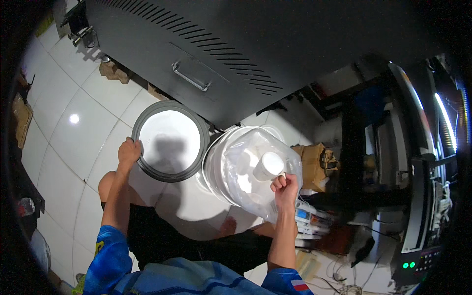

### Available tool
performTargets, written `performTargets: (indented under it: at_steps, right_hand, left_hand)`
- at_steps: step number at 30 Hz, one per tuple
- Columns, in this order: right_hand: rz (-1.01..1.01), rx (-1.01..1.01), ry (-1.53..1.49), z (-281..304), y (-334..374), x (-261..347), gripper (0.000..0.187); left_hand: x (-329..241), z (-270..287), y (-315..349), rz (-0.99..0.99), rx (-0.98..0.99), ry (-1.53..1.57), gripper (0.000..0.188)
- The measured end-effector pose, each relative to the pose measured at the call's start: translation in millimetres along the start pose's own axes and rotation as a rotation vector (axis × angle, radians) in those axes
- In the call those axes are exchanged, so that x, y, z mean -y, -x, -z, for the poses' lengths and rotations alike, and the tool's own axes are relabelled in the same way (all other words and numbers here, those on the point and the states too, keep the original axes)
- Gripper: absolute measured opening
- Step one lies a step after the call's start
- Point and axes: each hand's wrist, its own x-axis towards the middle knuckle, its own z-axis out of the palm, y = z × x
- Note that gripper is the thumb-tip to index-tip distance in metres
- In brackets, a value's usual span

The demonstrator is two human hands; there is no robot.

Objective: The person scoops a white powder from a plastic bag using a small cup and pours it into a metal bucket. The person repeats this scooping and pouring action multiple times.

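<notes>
My left hand (pixel 129 151) is closed on the left rim of a round grey-rimmed tub (pixel 171 178). Inside it lies a smooth white surface, with a shadow across it. To its right stands a white bucket (pixel 210 169) lined with a clear plastic bag (pixel 290 155), and white stuff that looks like powder shows within. Over the bag's opening, my right hand (pixel 285 189) is closed at the near side of a white cup (pixel 269 165), seemingly on its handle. White stuff fills the top of the cup. The fingers hide the handle itself.
A large dark metal cabinet (pixel 206 59) with slots and a handle stands just beyond both containers. A cardboard box (pixel 312 167) sits right of the bucket, near dark shelving. Loose cables (pixel 344 280) lie at the lower right. White tiles (pixel 69 147) cover the floor.
</notes>
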Motion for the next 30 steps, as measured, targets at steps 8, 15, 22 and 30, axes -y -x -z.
performTargets:
  at_steps: [8, 15, 22, 30]
  right_hand:
    - [-0.008, -0.105, -0.078, -11, 8, 0, 0.037]
    - [0.046, -0.102, -0.1, -20, 11, 0, 0.037]
    - [0.103, -0.048, -0.12, -30, 25, 14, 0.038]
    - [0.161, -0.094, -0.129, -43, 33, 27, 0.038]
  left_hand:
    - [18, 50, 40, 0.094, 0.638, 0.359, 0.048]
    - [36, 40, 2, 0.186, 0.346, 0.076, 0.059]
    - [36, 16, -47, 0.092, -0.192, 0.643, 0.039]
    - [27, 13, -66, 0.087, -0.259, 1.278, 0.02]
